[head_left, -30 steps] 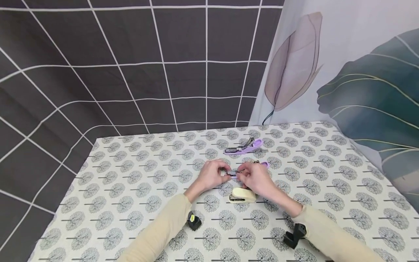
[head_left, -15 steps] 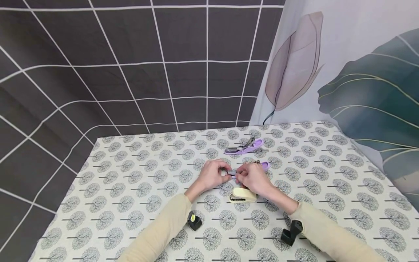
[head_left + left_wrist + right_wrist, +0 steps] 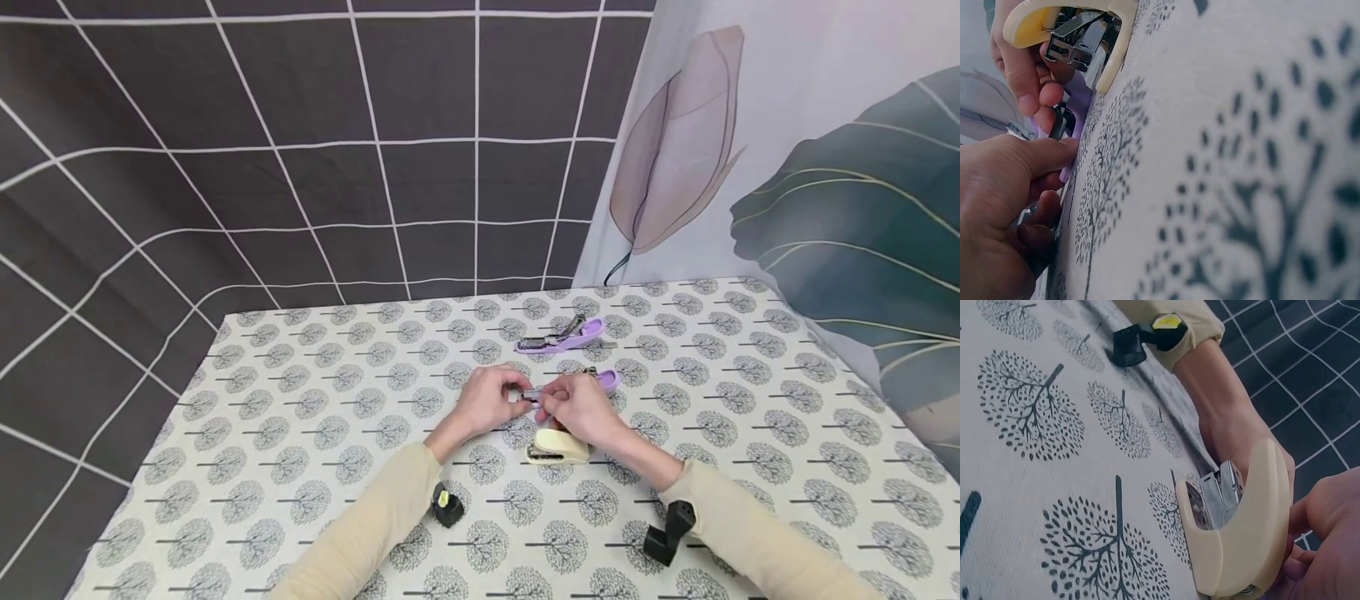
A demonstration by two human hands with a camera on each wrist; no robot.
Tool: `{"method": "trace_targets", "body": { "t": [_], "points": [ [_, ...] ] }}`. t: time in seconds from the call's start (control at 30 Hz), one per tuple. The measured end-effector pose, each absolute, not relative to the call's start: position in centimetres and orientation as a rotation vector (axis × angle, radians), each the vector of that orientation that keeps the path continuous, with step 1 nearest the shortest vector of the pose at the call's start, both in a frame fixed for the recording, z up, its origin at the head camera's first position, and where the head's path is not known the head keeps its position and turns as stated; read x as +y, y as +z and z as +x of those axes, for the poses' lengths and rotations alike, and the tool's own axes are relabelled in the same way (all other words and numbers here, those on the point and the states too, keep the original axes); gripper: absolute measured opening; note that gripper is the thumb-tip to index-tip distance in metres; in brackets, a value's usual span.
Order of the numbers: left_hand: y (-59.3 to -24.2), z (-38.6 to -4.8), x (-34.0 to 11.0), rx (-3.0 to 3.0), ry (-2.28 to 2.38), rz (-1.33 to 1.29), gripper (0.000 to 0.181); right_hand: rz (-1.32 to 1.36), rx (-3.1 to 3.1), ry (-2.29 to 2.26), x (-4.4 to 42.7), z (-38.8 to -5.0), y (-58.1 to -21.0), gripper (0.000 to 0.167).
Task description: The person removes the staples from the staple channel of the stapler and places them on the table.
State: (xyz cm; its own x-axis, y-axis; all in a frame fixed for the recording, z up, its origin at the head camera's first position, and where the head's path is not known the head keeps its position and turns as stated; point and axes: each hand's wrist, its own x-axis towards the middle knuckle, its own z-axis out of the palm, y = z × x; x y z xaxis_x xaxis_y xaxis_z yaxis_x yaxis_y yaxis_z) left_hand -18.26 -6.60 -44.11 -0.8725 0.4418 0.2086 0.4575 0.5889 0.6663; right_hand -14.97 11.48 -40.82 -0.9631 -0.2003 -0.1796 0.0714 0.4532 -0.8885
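Both hands work close together at a purple stapler (image 3: pixel 1080 100) on the cloth. My left hand (image 3: pixel 483 400) pinches its left end with thumb and fingers. The fingers of my right hand (image 3: pixel 583 407) pinch at its metal part, just right of the left fingertips. A short stretch of metal shows between the hands; the right hand hides much of the rest. A purple handle end (image 3: pixel 609 381) sticks out beyond the right hand; whether it belongs to the same stapler is hidden. Nearer the person, a cream stapler (image 3: pixel 558 447) stands beside the right hand, untouched as far as visible.
Behind the hands lies another purple stapler (image 3: pixel 562 337), with its metal arm raised. A tree-print cloth (image 3: pixel 300 492) covers the table. Dark checked fabric (image 3: pixel 420 183) hangs at the back, and a leaf-print curtain (image 3: pixel 810 208) at the right.
My right fingers have shifted slightly left toward the left hand, and less of the metal shows between them. The left hand and the other staplers stay in place.
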Motion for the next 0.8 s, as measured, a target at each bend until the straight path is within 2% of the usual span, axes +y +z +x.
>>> {"method": "trace_targets", "body": {
  "t": [0.47, 0.8],
  "points": [
    [-44.42, -18.44, -6.11, -2.814, -1.202, -0.774, 0.024, -0.033, 2.532, -1.498, 11.21, -14.83, -40.52, 0.009],
    [-44.34, -18.37, -6.43, -2.820, -1.193, -0.764, 0.025, 0.056, 2.436, -1.579, 10.59, -14.56, -40.53, 0.012]
  ]
}}
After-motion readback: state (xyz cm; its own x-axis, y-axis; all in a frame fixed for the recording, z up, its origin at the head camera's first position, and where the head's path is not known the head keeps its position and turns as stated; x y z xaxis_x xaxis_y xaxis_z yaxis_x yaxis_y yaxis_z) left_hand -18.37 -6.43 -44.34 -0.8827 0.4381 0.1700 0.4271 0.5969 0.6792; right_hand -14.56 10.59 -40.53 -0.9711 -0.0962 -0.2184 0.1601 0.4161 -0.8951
